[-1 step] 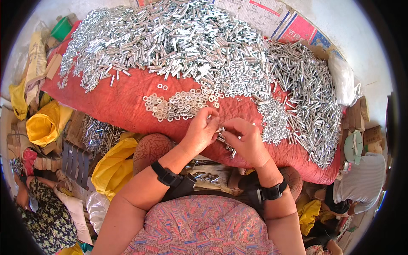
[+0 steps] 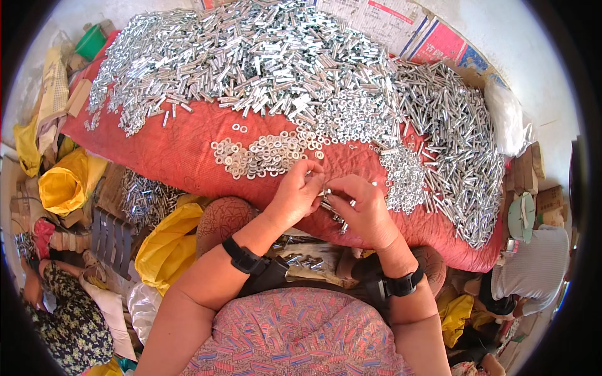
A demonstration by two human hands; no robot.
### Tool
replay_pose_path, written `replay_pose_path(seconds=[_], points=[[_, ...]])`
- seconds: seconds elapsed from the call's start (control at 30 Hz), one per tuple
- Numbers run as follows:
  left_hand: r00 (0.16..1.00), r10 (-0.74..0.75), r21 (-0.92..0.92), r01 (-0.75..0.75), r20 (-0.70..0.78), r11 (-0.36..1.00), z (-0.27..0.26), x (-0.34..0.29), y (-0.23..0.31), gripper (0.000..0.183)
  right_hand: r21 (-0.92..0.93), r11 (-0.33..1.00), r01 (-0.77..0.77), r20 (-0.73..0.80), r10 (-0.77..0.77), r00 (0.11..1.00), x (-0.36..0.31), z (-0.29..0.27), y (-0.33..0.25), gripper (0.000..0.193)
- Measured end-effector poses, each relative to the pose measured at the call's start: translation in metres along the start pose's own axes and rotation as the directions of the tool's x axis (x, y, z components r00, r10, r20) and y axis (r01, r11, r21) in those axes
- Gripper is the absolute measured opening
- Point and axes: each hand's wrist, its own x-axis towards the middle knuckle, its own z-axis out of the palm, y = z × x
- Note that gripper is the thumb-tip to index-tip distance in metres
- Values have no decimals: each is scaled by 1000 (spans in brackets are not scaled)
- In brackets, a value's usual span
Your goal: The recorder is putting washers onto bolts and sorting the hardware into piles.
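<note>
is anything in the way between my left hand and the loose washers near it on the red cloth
Nothing visible: the washers lie just beyond the left hand on the red cloth; the right hand is off to the right.

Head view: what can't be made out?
In the head view:
Left hand: anything between its fingertips, hidden by its own fingers.
Right hand: parts of the metal pieces it holds, behind its fingers.
Metal tubes: lower layers, buried under top ones.
Floral garment: outer edge, cut off by dark rim.
</note>
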Motion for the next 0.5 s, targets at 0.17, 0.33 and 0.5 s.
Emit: replay_pose_path(seconds=[0.17,0.33,0.5], points=[[1000,4,7,-4,29,1000,4,-4,-1,13,-35,994,-108,91,111,990,-5,-6,-5,11],[1000,10,5,-10,18,1000,9,-2,3,13,-295,953,-67,88,97,991,-9,-5,8,20],[1000,-11,-96,14,29,995,7,-5,6,15,34,998,-56,-52,58,997,-3,-1,-10,24]])
